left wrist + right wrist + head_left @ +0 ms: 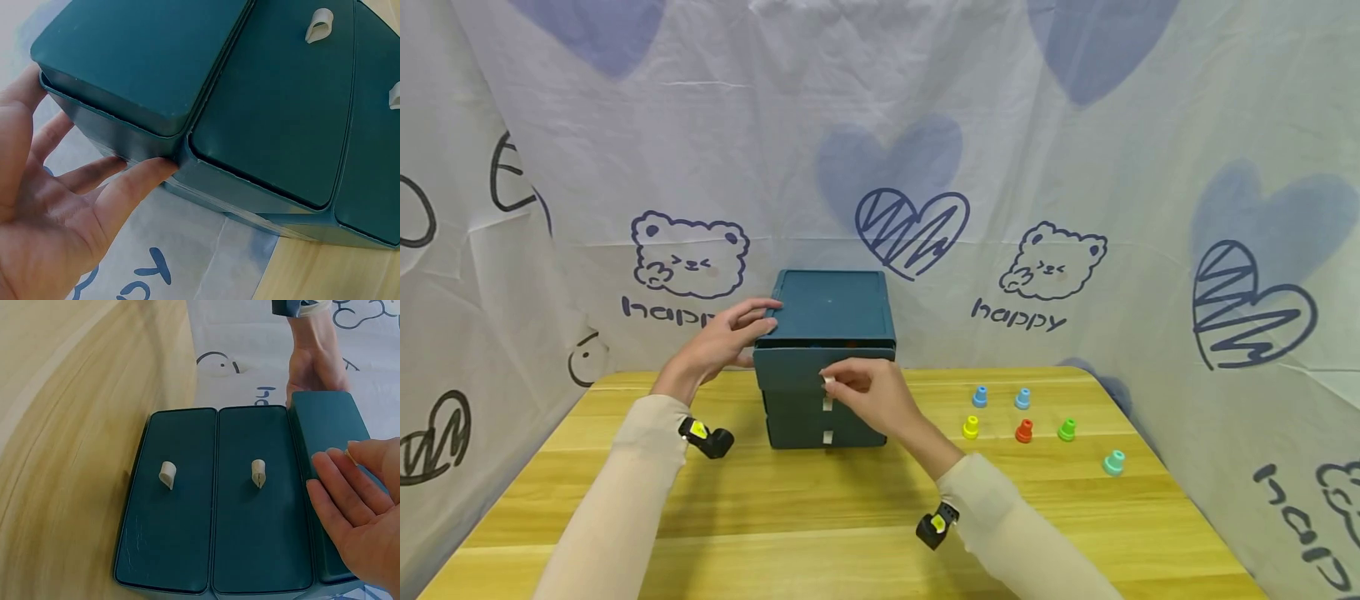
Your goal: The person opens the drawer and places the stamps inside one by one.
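Three stacked drawers (797, 408) in one dark teal cabinet (831, 304), upright on the wooden table (820, 521) in front of the patterned cloth (790, 158). Slightly pulled out: top drawer (790, 362), with a narrow gap beneath the cabinet's upper panel. Right hand (874, 390): thumb and a finger pinching the white tab (829, 380) of the top drawer. Left hand (721, 340): fingers spread, touching the cabinet at its upper left edge and side. On both lower drawers: one white loop (258, 473) each, untouched. Right of the cabinet, well apart from it: six small plastic pegs, comprising two blue pegs (981, 397), one yellow peg (971, 428), one red peg (1024, 432), one green peg (1067, 430) and one mint peg (1114, 463).
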Demonstrator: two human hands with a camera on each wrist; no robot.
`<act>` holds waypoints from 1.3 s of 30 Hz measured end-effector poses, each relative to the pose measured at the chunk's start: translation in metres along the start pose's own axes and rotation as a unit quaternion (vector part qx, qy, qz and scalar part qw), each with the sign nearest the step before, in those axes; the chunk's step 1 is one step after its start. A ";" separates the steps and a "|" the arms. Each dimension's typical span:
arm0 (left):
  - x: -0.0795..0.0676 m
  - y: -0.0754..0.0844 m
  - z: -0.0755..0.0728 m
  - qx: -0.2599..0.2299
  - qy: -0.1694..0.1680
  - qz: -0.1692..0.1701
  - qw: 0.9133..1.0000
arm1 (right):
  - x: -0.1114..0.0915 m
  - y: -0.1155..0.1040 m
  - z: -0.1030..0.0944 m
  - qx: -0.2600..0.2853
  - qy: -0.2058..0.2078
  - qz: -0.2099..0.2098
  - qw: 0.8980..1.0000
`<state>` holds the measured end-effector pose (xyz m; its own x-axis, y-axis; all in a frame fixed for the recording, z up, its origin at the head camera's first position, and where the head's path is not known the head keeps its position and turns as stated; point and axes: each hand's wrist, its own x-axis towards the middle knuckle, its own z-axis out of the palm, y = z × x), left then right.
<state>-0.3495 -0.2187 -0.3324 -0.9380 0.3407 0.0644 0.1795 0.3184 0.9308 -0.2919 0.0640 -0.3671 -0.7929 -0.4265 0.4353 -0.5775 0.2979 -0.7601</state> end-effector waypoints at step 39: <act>0.000 0.000 0.001 -0.009 -0.001 -0.005 1.000 | 0.011 0.009 0.002 -0.001 0.018 0.015 1.000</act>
<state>-0.3492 -0.2182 -0.3325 -0.9392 0.3391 0.0540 0.1647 0.3067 0.9374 -0.3052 0.0606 -0.3703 -0.8159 -0.3860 0.4304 -0.5546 0.3120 -0.7714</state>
